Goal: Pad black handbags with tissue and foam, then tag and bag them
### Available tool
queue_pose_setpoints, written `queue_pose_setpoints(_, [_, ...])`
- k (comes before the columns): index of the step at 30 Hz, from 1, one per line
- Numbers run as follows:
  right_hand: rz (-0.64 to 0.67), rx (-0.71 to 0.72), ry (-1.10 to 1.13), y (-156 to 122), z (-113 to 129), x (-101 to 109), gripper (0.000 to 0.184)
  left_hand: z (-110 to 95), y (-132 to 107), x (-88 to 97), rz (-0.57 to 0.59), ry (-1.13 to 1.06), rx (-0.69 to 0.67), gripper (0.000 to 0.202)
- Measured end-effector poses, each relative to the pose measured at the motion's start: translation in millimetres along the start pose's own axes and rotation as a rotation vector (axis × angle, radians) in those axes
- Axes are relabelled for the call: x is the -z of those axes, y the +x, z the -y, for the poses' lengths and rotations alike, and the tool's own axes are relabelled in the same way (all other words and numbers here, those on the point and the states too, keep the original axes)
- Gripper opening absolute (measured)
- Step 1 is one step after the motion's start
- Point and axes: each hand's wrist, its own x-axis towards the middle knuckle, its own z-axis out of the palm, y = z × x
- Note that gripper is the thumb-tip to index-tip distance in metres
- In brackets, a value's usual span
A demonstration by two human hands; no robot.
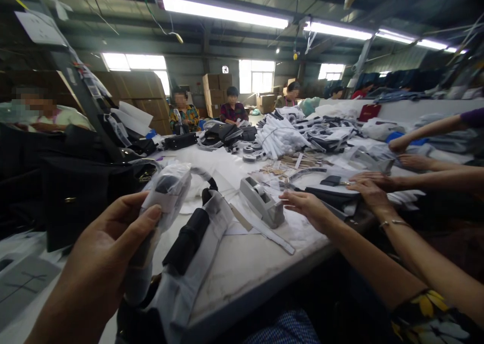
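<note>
From my remote seat I see the left hand (109,248) grasping a plastic-wrapped bundle (170,188), thumb pressed on the near side and the bundle's upper end standing clear above the thumb. Something dark shows through the clear film, with a pale band around it. That bundle is the thing being worked on, and it is held up over the near edge of the table (234,278).

The right hand (310,208) has its fingers stretched forward, their tips at the near right end of a grey tape dispenser (257,205). I cannot tell whether they touch it or already pinch a piece of tape. Just right of the left hand lies a black rolled piece (187,241) on pale wrapping (207,243); between the two hands, in front of the dispenser, I see a paper strip (274,238). Beyond the right hand, a co-worker's braceleted hand (368,193) rests by a black bag (335,195).

I judge the step in hand to be securing the wrap with tape. The next move would call for a clean pull off the dispenser by the right hand, while the left hand grips the film firmly enough that it does not loosen.
</note>
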Motion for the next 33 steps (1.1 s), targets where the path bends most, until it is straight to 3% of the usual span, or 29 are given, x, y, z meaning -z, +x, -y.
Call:
queue_pose_setpoints(6, [-0.085, -0.056, 0.013, -15.9, -54.5, 2.6, 0.042, -0.9, -0.3, -1.5, -0.04, -0.008, -0.012, 0.071])
queue_pose_setpoints(10, [-0.111, 0.008, 0.03, -25.8, -61.6, -3.4, 0.043, -1.1, -1.0, -0.8, -0.007, 0.018, 0.007, 0.069])
queue_pose_setpoints(14, [0.031, 0.205, 0.028, -44.5, -25.2, -33.8, 0.038, 3.3, -2.6, -3.2, 0.06, 0.017, -0.074, 0.06])
queue_pose_setpoints(20, [0.324, 0.418, 0.12, -84.7, 63.5, -114.7, 0.028, 12.2, -7.7, -10.5, 0.162, 0.141, -0.325, 0.049])
queue_pose_setpoints(23, [0.385, 0.468, 0.152, -94.4, 90.9, -149.0, 0.03, 13.7, -11.9, -13.2, 0.179, 0.228, -0.42, 0.042])
queue_pose_setpoints(27, [0.391, 0.46, 0.094, -91.8, 100.9, -174.5, 0.035, 14.8, -18.5, -14.0, 0.146, 0.254, -0.481, 0.038])
queue_pose_setpoints(33, [0.427, 0.371, 0.007, -88.4, 98.0, -172.1, 0.04, 14.4, -24.6, -11.0, 0.146, 0.24, -0.492, 0.036])
